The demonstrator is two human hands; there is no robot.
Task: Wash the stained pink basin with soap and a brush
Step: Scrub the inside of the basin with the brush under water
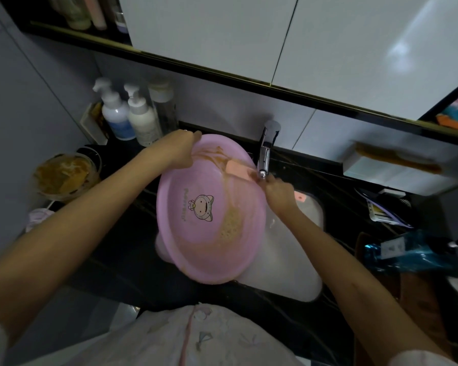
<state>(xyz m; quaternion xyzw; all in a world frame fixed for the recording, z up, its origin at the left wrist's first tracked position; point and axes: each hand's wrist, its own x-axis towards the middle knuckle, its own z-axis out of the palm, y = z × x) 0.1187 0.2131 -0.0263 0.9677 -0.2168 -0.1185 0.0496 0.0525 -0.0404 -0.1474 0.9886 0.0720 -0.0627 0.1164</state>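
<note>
Garment: a pale, pink-trimmed garment (196, 339) is seen at the bottom edge, closest to the lens.
Countertop: a black countertop (111, 265) is laid around a white sink (288, 260).
Pink basin: the pink basin (209, 247) is held tilted over the left part of the sink, its inside turned toward the camera and its lower rim overlapping the sink's front left edge.
Stains: brown streaks (214, 154) are seen near the basin's far rim. A yellowish, bubbly patch (230, 223) lies on the inner wall, just right of a printed cartoon figure (201, 211).
Left hand: the basin's far left rim is gripped by the left hand (179, 151), with the fingers curled over the edge.
Right hand: the near end of a pinkish brush (238, 169) is held by the right hand (278, 191), though the fingers are blurred.
Brush: it is laid against the basin's inner wall near the far right rim, just beside the spout.
Faucet: a chrome faucet (266, 151) is mounted behind the sink.
Left side: two white pump bottles (128, 114) are stood against the wall. A clear bowl of brown residue (64, 175) is set near them.
Right side: a blue plastic bag (407, 252) is left on the counter.
</note>
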